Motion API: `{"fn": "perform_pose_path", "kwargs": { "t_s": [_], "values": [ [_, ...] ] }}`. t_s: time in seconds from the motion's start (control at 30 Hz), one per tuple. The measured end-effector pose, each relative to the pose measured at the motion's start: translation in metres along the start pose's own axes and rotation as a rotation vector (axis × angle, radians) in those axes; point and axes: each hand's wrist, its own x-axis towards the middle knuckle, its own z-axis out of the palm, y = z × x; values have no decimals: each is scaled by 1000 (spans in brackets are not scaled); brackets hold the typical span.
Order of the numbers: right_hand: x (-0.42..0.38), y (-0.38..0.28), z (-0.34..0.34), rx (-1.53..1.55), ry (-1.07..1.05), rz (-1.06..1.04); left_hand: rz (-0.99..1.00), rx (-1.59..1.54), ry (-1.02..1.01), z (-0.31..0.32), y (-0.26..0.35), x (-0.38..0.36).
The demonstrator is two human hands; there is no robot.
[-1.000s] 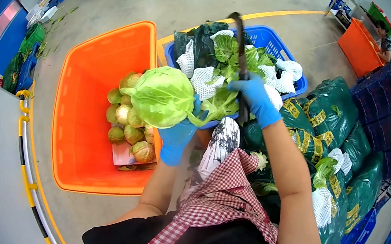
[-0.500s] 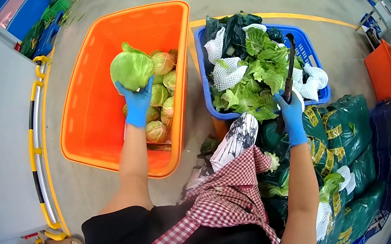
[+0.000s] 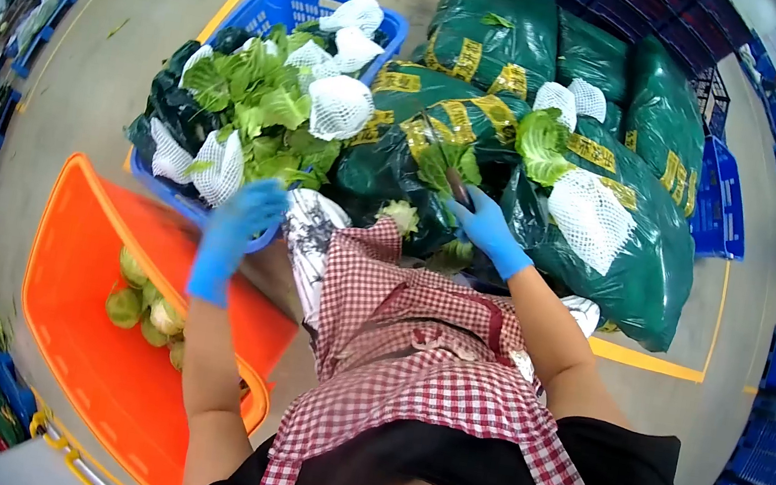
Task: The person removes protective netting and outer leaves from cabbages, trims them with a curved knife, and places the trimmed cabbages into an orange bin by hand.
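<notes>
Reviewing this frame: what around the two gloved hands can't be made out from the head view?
- Left hand: motion-blurred, so its fingers' pose is unclear; it looks empty.
- Knife in the right hand: handle hidden by the glove, blade tip lost among leaves.
- Cabbages in the orange crate: partly hidden behind the left forearm.
- Print on the green sacks: too small to read.

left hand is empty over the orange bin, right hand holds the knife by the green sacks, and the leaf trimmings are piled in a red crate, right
Not quite: the head view shows the leaf trimmings piled in a blue crate, not a red one. The rest holds: left hand empty, right hand gripping the knife.
</notes>
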Motion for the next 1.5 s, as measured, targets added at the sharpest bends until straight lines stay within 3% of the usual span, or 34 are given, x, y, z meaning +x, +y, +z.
{"fn": "perform_pose_path", "kwargs": {
  "t_s": [0.07,0.13,0.2,0.27,0.33,0.37,0.47,0.5,0.6,0.63,0.67,0.73,0.8,0.83,0.93,0.97,1.0,1.03,1.07,1.1,1.13,1.2,1.3,1.4,1.5],
  "values": [
    [-6,28,-40,-85,31,-5,-66,162,-135,67,-23,49],
    [-11,49,-68,146,111,38,84,531,-240,123,-70,95],
    [-16,55,-88,300,108,69,167,679,-389,181,-105,138],
    [-14,61,-101,236,41,130,269,828,-556,240,-130,168],
    [-18,71,-104,213,11,126,289,1269,-703,286,-149,194],
    [-23,74,-106,245,3,138,287,1454,-646,298,-157,200],
    [-38,87,-115,320,-36,159,918,1734,-320,272,-194,251],
    [-41,97,-118,330,-80,181,807,1833,-439,265,-181,258],
    [-35,120,-116,122,-39,248,1063,1682,-504,237,-134,247],
    [-30,125,-117,-62,-49,287,688,1873,-532,234,-114,246],
    [-24,131,-112,-128,79,181,291,2024,-550,227,-100,250],
    [-10,136,-98,-263,335,-37,-9,1698,-180,178,-78,269],
    [6,117,-97,-272,347,-17,541,1979,67,142,-74,267],
    [15,119,-94,-275,366,-60,668,2010,46,136,-77,272],
    [31,92,-101,-245,384,-116,528,1989,296,173,-90,270],
    [38,80,-104,-242,398,-134,453,1864,231,202,-77,260],
    [47,71,-107,-239,409,-151,572,1704,182,219,-87,258],
    [62,74,-107,-320,433,-227,501,1693,-60,241,-85,254],
    [73,67,-111,-186,354,-110,349,1434,-378,252,-96,253],
    [85,60,-115,-54,275,6,614,1291,-421,258,-112,250],
    [96,53,-119,77,196,117,659,1528,-349,263,-117,256],
    [113,50,-127,295,136,181,517,1767,-229,271,-118,278],
    [122,42,-136,562,71,279,266,1902,-111,283,-82,296],
    [132,49,-136,772,8,315,143,1829,-198,273,-75,320],
    [135,48,-136,767,-16,291,380,1710,-194,251,-85,313]
  ]
}}
